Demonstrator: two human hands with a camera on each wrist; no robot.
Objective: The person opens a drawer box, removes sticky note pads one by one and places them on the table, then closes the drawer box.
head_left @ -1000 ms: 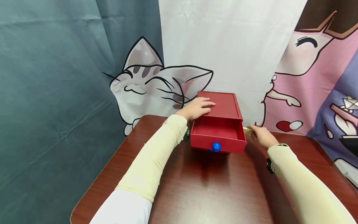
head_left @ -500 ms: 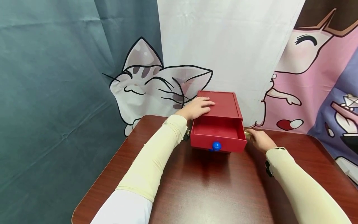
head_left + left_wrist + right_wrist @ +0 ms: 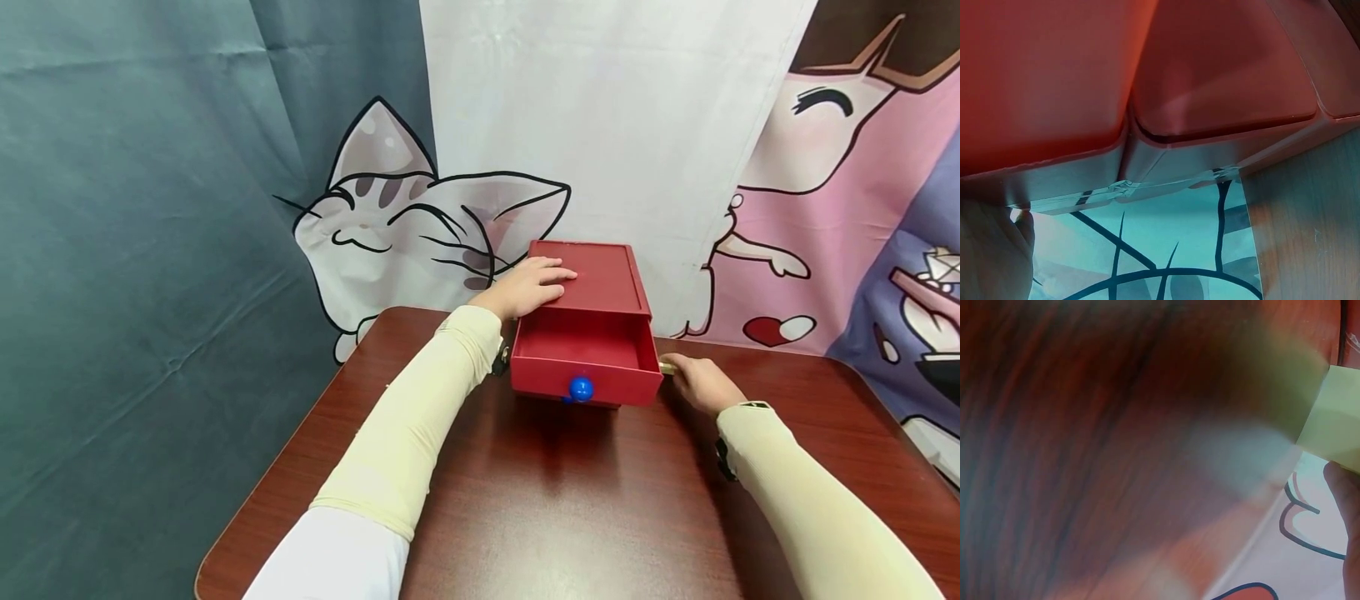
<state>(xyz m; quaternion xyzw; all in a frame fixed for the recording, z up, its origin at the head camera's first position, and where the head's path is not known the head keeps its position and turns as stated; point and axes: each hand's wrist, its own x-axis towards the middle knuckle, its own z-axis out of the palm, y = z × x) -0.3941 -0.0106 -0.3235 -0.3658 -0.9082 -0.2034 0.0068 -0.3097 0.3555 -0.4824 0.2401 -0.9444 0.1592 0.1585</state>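
A red drawer box (image 3: 600, 279) stands at the back of the table, with its upper drawer (image 3: 540, 377) pulled out and a round blue knob (image 3: 581, 389) on the front. Fingers spread, my left hand (image 3: 528, 287) rests on top of the box near its left side. My right hand (image 3: 703, 383) is beside the open drawer's right wall and pinches a pale yellow, flat, straight-edged piece, possibly a sticky note. In the right wrist view this yellow piece (image 3: 1335, 415) shows a square corner, the thumb at its edge. The inside of the drawer shows only bare red floor.
The brown wooden table (image 3: 525, 500) has rounded corners and extends in front of the box. Close behind it hangs a curtain (image 3: 622, 125) with cartoon prints. A lower drawer front is partly hidden under the pulled-out one.
My right hand has come a little nearer and lower along the drawer's right side, the yellow piece still pinched. My left hand and the drawer have stayed put.
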